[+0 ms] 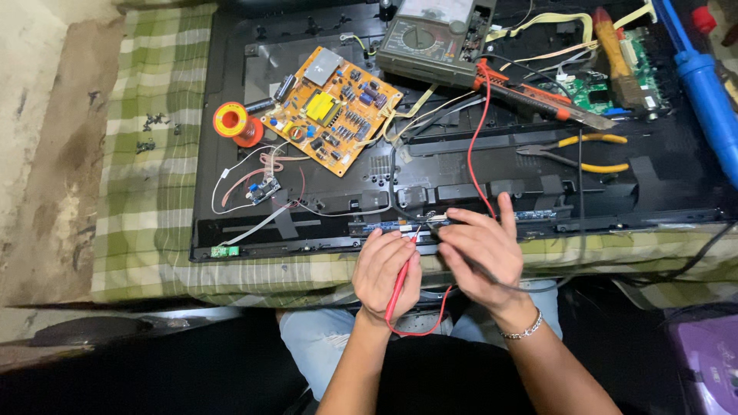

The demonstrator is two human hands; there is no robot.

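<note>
My left hand grips a red test probe, its tip resting on a narrow blue strip board at the near edge of an opened black panel. Beside it, my right hand pinches a black test probe against the same strip. A red lead runs from the probes up to a grey analogue meter at the back.
An orange circuit board and a solder spool lie at the left. A soldering iron, yellow-handled pliers, a green board and a blue tube sit at the right. Green checked cloth covers the table.
</note>
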